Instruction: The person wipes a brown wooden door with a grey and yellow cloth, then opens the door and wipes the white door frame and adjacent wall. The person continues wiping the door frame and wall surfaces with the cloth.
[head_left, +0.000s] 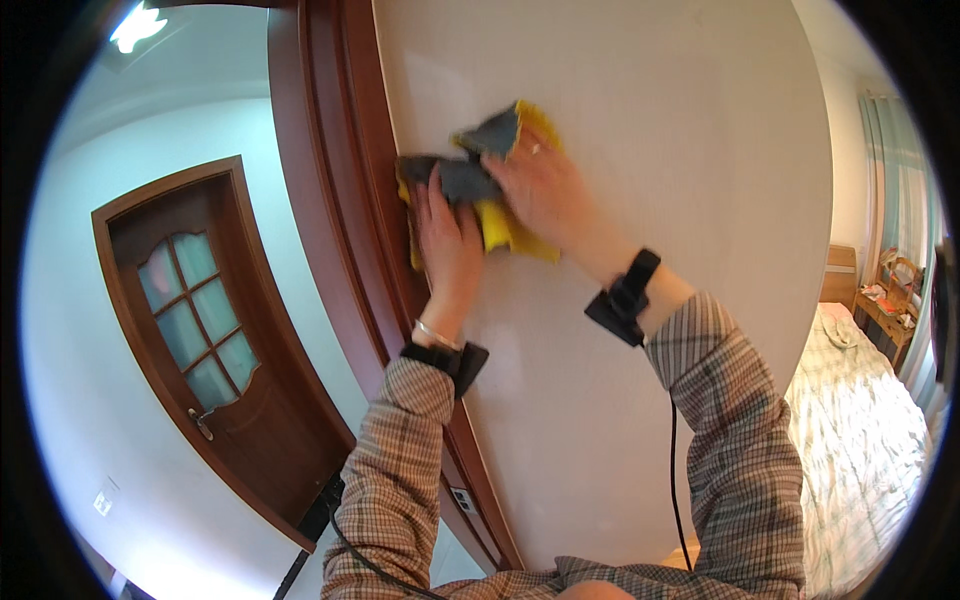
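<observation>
A grey and yellow cleaning cloth (466, 180) is bunched against the pale wall, its left end over the edge of the brown door frame (375, 225). My left hand (448, 236) presses that left end, fingers pointing up. Higher and to the right, my right hand (551, 191) grips another part of the cloth, with one grey and yellow flap folded upward over its fingers. Yellow folds hang below between both hands. Motion blurs the cloth a little, and whether it is one piece or two I cannot tell.
The wall (660, 150) fills the middle. At left is a brown door (255, 442) with frosted panes and a handle (201, 424). A bed (847, 420) and a cluttered wooden table (885, 315) are at right. Cables (675, 480) run from the black wrist straps (626, 296).
</observation>
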